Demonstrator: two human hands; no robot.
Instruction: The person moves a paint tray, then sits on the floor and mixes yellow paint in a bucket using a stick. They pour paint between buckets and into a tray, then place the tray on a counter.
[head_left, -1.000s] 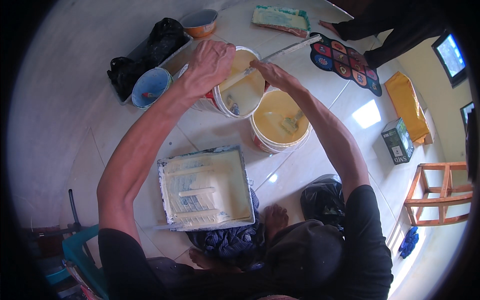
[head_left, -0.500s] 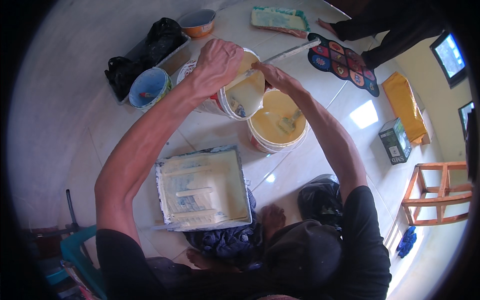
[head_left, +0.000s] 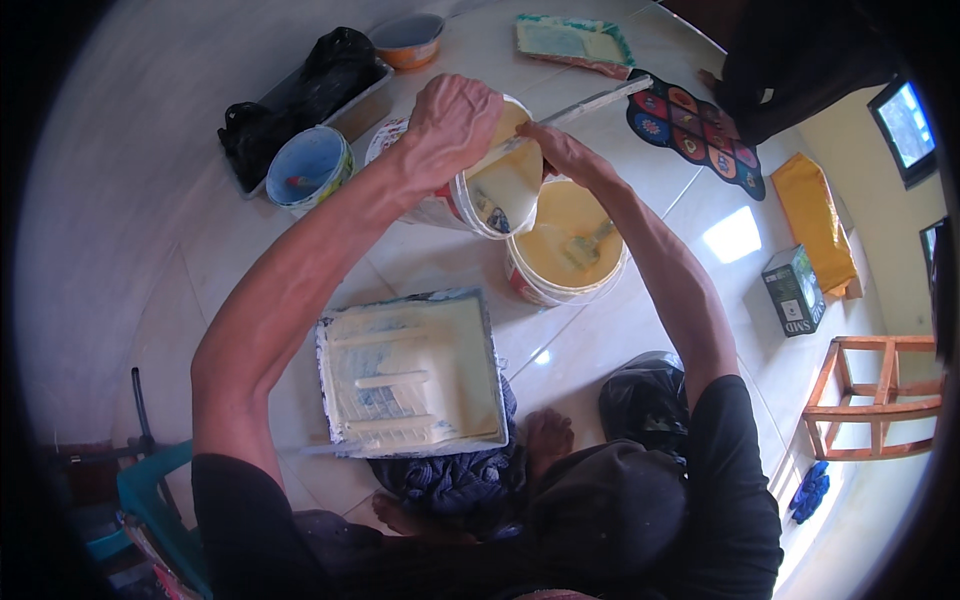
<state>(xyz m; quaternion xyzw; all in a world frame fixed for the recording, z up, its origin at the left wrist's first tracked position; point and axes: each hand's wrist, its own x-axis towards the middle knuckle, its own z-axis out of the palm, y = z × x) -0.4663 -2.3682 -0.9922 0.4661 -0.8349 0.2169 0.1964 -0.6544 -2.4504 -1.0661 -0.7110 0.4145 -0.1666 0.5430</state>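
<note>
My left hand is closed at the upper left rim of a tilted white paint bucket. Its fingertips are hidden, but it seems to grip that rim. My right hand is closed around a long, flat, paint-smeared stick that crosses the bucket's mouth. Cream paint coats the inside of this bucket, and its lower lip leans over a second bucket of yellowish paint. A paint-covered brush rests in that second bucket. Nearer to me lies a paint tray with cream paint and raised ribs.
A blue-lined pail, black plastic bags, an orange basin and a green-edged tray stand farther off. At right are a patterned mat, a dark box and a wooden frame. Another person is at upper right.
The view has shifted slightly, so most things appear a little farther right. The other person at upper right has changed stance. My hands keep their hold at the tilted bucket and stick.
</note>
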